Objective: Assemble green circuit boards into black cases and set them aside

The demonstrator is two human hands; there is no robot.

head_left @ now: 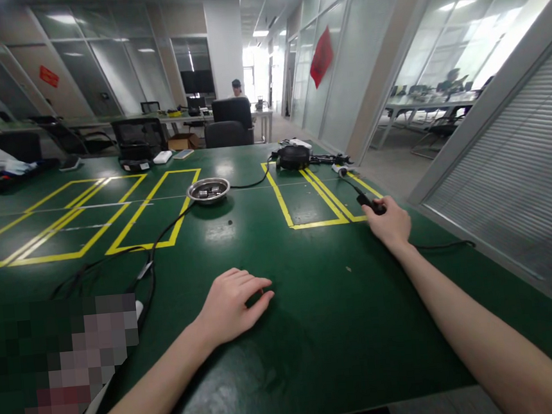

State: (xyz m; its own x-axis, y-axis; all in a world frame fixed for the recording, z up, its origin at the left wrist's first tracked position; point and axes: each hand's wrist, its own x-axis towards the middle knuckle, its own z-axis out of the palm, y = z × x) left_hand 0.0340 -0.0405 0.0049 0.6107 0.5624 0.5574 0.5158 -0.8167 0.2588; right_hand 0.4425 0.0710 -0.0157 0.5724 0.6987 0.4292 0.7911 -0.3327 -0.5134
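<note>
My left hand (233, 304) is over the green table (317, 345), its thumb and fingers apart and nothing between them. Further right and forward, my right hand (389, 224) is closed around the end of a small black device with a cord (371, 204). Its exact kind is not clear. From its front end a thin dark cord leads towards a small round black-and-white piece (342, 171). A black cable (446, 245) lies on the table to the right of my right wrist.
A round metal dish (209, 198) with small metal parts stands mid-table. Behind lies a bulky black item (293, 158) with black stands (330, 160). Yellow tape (319, 224) marks rectangles. Black cables (165, 233) run along the left, near a pixelated area. A person sits far back.
</note>
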